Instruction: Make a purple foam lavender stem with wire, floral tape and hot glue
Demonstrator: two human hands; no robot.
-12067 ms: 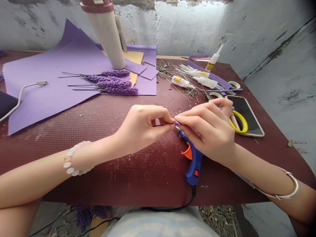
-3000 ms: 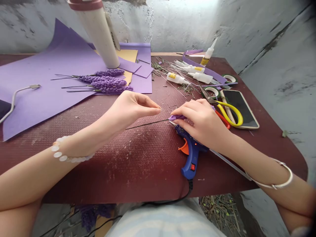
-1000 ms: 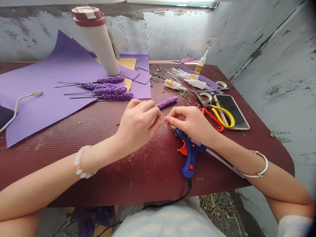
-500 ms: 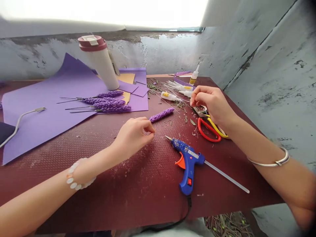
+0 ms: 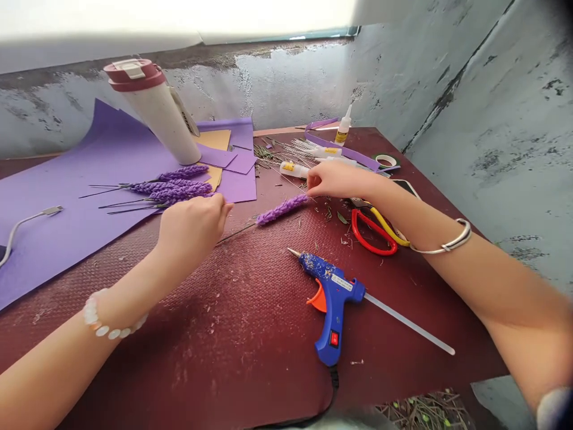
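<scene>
A purple lavender sprig (image 5: 282,208) on a thin dark wire stem lies on the dark red table (image 5: 250,334). My left hand (image 5: 192,226) is closed at the stem's near end, fingers curled around the wire. My right hand (image 5: 333,178) reaches across to the sprig's far tip, beside a small glue bottle (image 5: 293,169) and a scatter of thin wires (image 5: 304,146). Its fingers are pinched together and what they hold is hidden. The blue glue gun (image 5: 332,301) lies free on the table in front of me, with a clear glue stick sticking out of its back.
Finished lavender sprigs (image 5: 172,188) lie on a large purple sheet (image 5: 67,221) at left, beside a white tumbler with a red lid (image 5: 154,113). Red and yellow scissors (image 5: 373,227), a tape roll (image 5: 385,160), another glue bottle (image 5: 344,127) and a white cable (image 5: 27,218) are nearby. Walls close off the back and right.
My left hand has slid left along the stem, away from the sprig's head. My right hand has dropped from above the scissors to the sprig's far tip. The view has shifted left.
</scene>
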